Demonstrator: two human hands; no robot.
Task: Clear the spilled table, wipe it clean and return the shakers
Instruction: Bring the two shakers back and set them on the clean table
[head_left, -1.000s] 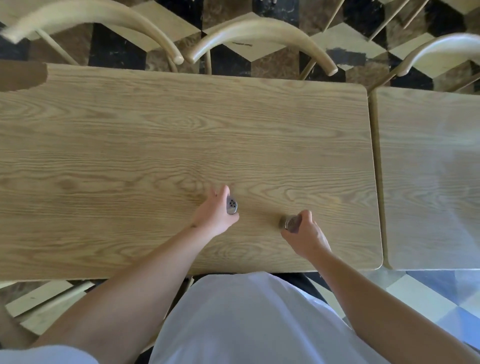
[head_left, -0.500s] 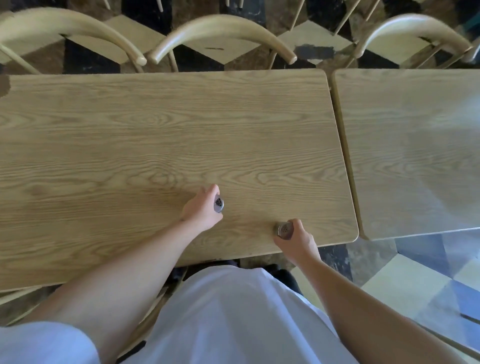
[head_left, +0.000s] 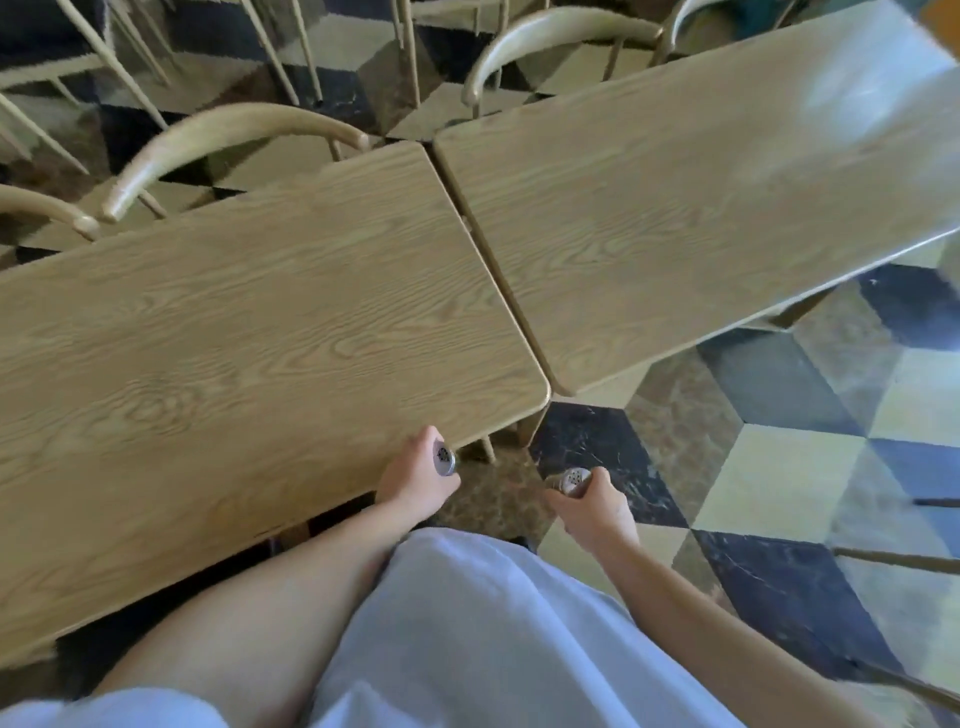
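Observation:
My left hand grips a small shaker with a perforated metal lid, held just past the near right corner of the light wooden table. A second shaker with the same kind of metal top is held in my right hand, which hangs over the floor to the right of that corner. Both shakers are off the tabletop. The glass bodies are mostly hidden by my fingers. The tabletop shows bare wood grain.
A second wooden table abuts the first on the right. Curved-back wooden chairs stand along the far sides. Chequered tile floor lies to the right and below my hands.
Both hands have lifted the shakers off the tabletop and drawn them back past the near right corner. The view has swung right, so the tables now appear tilted.

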